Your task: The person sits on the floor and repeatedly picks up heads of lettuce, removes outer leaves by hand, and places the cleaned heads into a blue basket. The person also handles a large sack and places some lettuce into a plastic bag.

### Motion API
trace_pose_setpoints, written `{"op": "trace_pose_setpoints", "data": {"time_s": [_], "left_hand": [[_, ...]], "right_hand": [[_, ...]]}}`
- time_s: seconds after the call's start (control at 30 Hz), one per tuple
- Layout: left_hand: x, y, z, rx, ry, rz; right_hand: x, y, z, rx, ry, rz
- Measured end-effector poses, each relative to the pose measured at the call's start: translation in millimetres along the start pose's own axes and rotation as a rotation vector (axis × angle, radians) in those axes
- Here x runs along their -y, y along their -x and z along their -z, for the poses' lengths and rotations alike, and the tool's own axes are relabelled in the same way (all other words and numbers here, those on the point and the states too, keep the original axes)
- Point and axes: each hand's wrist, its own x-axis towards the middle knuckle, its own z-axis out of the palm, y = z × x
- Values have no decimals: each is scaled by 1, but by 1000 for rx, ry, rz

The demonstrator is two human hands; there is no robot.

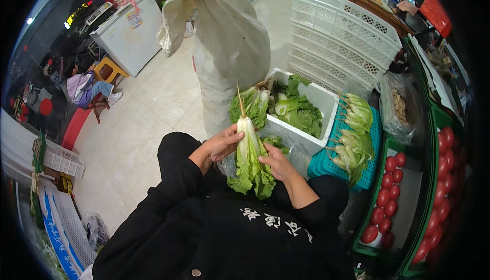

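A leafy green vegetable with a pale stalk base and a long thin root is held over my lap, root pointing away from me. My left hand grips it near the pale base. Lower down, my right hand holds the leaves at their right edge. Just beyond my hands, a white foam box contains leafy greens, and another leafy head lies against its left side. Similar rooted greens lie in two bunches on stacked teal plastic baskets to the right.
A tall white woven sack stands ahead, with stacked white plastic crates at its right. Red tomatoes fill part of a green-edged crate at the right. A person sits at the far left near a white chest freezer.
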Motion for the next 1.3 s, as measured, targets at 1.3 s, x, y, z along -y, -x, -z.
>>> {"op": "trace_pose_setpoints", "data": {"time_s": [1.3], "left_hand": [[5,-6,48,-419,-657,-85]], "right_hand": [[16,-4,90,-341,646,-104]]}}
